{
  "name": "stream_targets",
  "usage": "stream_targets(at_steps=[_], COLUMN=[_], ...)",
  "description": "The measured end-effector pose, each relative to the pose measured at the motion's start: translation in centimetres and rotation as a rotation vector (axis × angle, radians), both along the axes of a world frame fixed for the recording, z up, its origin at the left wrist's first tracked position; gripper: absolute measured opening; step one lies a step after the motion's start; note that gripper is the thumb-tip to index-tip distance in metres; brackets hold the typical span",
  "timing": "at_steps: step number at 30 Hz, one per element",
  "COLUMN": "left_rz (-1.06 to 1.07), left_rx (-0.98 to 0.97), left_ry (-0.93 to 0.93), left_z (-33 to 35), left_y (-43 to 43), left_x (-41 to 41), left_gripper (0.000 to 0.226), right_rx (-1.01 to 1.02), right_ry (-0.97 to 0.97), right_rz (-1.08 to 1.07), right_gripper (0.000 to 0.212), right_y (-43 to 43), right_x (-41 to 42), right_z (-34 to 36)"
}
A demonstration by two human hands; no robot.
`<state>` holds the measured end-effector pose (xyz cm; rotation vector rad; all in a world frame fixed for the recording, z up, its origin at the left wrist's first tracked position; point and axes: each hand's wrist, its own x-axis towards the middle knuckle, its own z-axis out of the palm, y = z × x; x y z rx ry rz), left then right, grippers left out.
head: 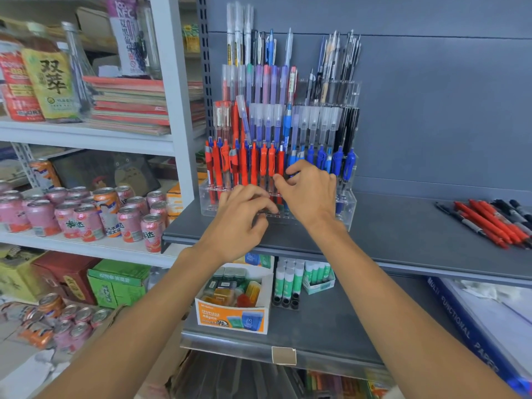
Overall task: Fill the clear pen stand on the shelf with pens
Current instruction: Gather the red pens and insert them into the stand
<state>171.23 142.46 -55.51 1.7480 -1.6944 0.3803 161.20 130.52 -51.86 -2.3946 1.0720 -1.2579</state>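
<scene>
The right hand (311, 194) pinches a red pen (280, 164) between thumb and forefinger, the pen standing upright in the front row of the clear pen stand (349, 207). The left hand (244, 218) curls its fingers at the stand's front edge; I cannot tell whether it holds anything. The pens look light, stiff and slick, so they are best taken mid-barrel. The nearly full stand sits on the grey shelf (403, 228). Loose pens (489, 223) lie well apart to the right.

Bright, even, cool-toned light, soft faint shadows, wide-angle bending at edges, slight softness throughout
</scene>
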Motion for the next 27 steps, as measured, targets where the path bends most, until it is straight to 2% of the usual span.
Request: stream_targets(at_steps=[7, 10, 12, 15, 19, 23, 27], left_rz=[0.007, 0.009, 0.007, -0.023, -0.049, -0.024, -0.100], left_rx=[0.024, 0.050, 0.077, 0.142, 0.238, 0.344, 0.419], left_ry=[-0.010, 0.003, 0.016, 0.025, -0.012, -0.076, -0.093], left_z=[0.8, 1.2, 1.6, 2.2, 3.2, 4.3, 4.8], left_y=[0.5, 0.7, 0.7, 0.6, 0.3, -0.6, -2.2], left_x=[-0.5, -0.9, -1.5, -2.8, -5.4, -8.4, -12.0], left_gripper=[0.026, 0.026, 0.027, 0.027, 0.031, 0.043, 0.051], right_rx=[-0.085, -0.175, -0.212, -0.198, -0.174, -0.117, 0.037], right_ry=[0.097, 0.219, 0.234, 0.171, 0.195, 0.313, 0.479], right_rz=[-0.060, -0.117, -0.064, 0.052, 0.075, 0.043, -0.077], right_gripper=[0.022, 0.024, 0.025, 0.028, 0.034, 0.042, 0.060], right_y=[0.2, 0.5, 0.8, 1.1, 1.0, 0.3, -0.5], right_x=[0.2, -0.8, -1.8, -4.1, -8.5, -13.6, -18.1], right_z=[-0.1, -0.2, -0.8, -1.2, -1.2, -1.6, -1.9])
